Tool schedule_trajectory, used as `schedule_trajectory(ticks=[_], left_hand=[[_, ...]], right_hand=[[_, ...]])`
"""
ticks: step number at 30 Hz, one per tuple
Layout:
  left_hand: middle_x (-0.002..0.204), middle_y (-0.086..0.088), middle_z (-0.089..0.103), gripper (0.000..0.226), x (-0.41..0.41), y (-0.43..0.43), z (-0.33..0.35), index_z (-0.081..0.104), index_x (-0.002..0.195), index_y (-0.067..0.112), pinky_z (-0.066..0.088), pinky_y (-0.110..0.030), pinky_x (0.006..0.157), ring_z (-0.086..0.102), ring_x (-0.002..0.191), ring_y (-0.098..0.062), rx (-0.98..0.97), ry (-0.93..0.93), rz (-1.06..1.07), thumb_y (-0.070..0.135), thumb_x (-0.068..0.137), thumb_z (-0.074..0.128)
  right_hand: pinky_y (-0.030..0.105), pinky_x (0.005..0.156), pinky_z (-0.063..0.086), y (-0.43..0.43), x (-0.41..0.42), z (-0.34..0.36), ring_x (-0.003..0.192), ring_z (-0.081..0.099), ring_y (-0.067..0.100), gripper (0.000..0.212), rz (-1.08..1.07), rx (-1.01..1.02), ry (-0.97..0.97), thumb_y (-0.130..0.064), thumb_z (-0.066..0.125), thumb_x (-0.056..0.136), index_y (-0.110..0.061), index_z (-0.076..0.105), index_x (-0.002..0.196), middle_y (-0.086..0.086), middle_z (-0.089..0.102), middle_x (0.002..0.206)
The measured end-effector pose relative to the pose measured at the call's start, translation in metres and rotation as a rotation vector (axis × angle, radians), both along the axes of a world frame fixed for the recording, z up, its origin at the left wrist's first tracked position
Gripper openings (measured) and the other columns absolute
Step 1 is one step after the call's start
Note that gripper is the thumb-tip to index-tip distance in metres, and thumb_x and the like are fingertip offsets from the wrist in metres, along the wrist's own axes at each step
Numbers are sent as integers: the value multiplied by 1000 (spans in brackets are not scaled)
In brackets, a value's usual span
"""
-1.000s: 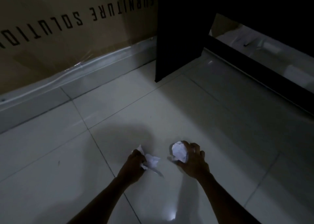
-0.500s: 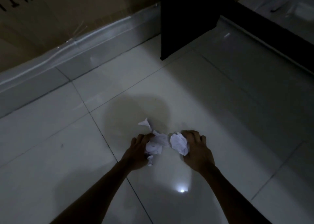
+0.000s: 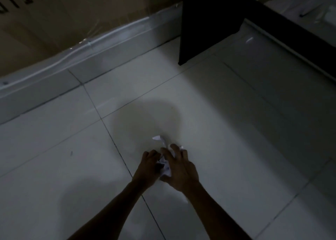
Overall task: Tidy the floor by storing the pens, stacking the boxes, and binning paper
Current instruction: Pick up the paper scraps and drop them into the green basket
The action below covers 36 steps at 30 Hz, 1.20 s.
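Both hands meet over the dim tiled floor, low in the middle of the head view. Between them is crumpled white paper [image 3: 165,168], mostly covered by the hands; one corner sticks out above the fingers. My left hand [image 3: 148,167] grips the paper from the left with curled fingers. My right hand [image 3: 179,168] lies over the paper from the right, its fingers spread and bent around it. How many pieces are in the wad cannot be told.
A large cardboard box [image 3: 63,21] with black lettering stands behind a grey skirting strip [image 3: 112,37] at the back left. A dark furniture leg [image 3: 203,27] stands at the top middle, with a dark rail [image 3: 298,39] running right. A pen [image 3: 307,12] lies beyond it.
The two hands, each holding a piece of crumpled paper, have come together and pressed the pieces into one wad. The right hand now covers most of it.
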<state>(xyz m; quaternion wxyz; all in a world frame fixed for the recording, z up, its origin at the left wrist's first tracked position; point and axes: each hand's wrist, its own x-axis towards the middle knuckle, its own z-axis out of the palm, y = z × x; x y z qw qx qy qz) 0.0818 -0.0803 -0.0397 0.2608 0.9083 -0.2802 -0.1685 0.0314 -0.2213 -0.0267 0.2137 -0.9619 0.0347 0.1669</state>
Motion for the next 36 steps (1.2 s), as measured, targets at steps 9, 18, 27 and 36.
schedule_trajectory(ticks=[9, 18, 27, 36], left_hand=[[65, 0, 53, 16, -42, 3, 5, 54, 67, -1, 40, -25, 59, 53, 62, -9, -117, 420, 335, 13, 72, 62], [56, 5, 62, 18, -107, -5, 52, 61, 52, 18, 43, -18, 57, 57, 56, -4, -135, 611, 239, 11, 66, 70], [47, 23, 53, 39, -157, -65, 130, 43, 49, 26, 31, -10, 51, 48, 49, 4, -242, 464, 7, 20, 57, 80], [64, -1, 59, 24, -254, -132, 215, 63, 69, 8, 40, -24, 62, 52, 64, -12, -364, 538, -206, 22, 54, 75]], right_hand=[[35, 88, 45, 25, -34, -16, 91, 61, 28, 30, -148, 347, 7, -8, 61, 68, -8, 65, 98, 7, 65, 99], [2, 67, 35, 4, -111, 49, 75, 55, -7, 23, -327, 419, 213, -3, 74, 69, -4, 70, 92, -10, 65, 86], [17, 58, 30, -37, -190, 146, 73, 46, 11, 51, -480, 232, -5, -9, 69, 74, -33, 29, 56, -19, 36, 62], [18, 68, 31, -83, -311, 233, 81, 57, 18, 16, -664, 117, -63, -14, 70, 75, -20, 56, 70, -4, 61, 80]])
